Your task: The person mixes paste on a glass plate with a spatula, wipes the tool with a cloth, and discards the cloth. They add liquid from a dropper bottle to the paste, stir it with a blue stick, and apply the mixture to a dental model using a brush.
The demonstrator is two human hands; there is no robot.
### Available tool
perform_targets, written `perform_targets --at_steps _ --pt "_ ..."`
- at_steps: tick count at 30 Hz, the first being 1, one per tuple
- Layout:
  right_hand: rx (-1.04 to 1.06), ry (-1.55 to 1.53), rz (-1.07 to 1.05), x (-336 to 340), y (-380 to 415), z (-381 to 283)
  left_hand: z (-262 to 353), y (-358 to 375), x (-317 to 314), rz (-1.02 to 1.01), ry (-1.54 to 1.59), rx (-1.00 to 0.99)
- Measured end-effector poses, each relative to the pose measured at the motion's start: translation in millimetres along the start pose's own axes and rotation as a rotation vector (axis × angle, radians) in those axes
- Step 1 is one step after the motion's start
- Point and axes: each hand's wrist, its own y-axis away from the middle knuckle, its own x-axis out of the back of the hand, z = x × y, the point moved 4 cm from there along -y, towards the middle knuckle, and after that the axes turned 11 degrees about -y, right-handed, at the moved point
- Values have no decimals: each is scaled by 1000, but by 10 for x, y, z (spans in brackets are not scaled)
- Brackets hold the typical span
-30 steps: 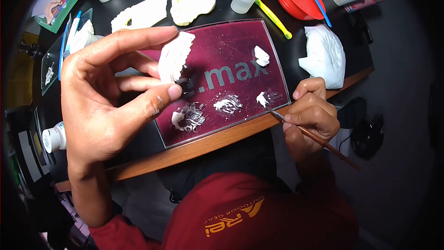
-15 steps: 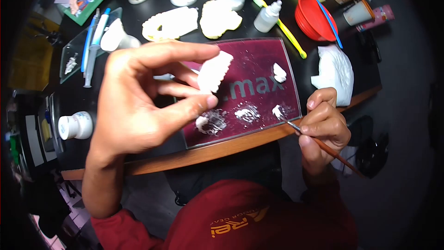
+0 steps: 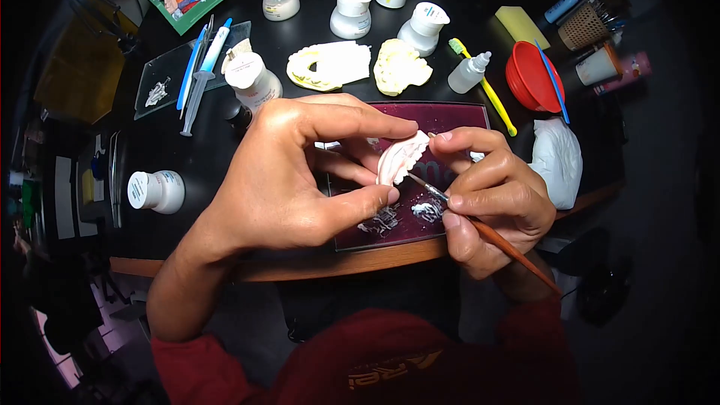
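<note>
My left hand pinches a small dental model by its ends between thumb and fingers, its toothed edge facing right. My right hand is closed round a thin brush with a brown handle and a metal neck. The brush's pointed tip lies right at the model's toothed edge, and the right fingertips come close to the model's upper end. Beneath both hands is a maroon glass plate, partly covered by them. White paste is smeared on it in patches.
Beyond the plate lie yellowish dental casts, a dropper bottle, a yellow toothbrush and several white jars. Red bowls and a white tissue stand right. A syringe rests on a glass slab left; a jar lies nearer.
My right hand has lifted the brush from the paste on the plate and brought its tip up to the model. The left hand has shifted right and turned the model. The camera view has shifted.
</note>
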Motion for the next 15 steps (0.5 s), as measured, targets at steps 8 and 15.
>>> perform_targets --at_steps 8,15 --pt "12 -10 56 11 3 50 -9 13 -15 -56 39 50" --pt "7 -32 60 -2 29 33 0 13 -23 -80 61 81"
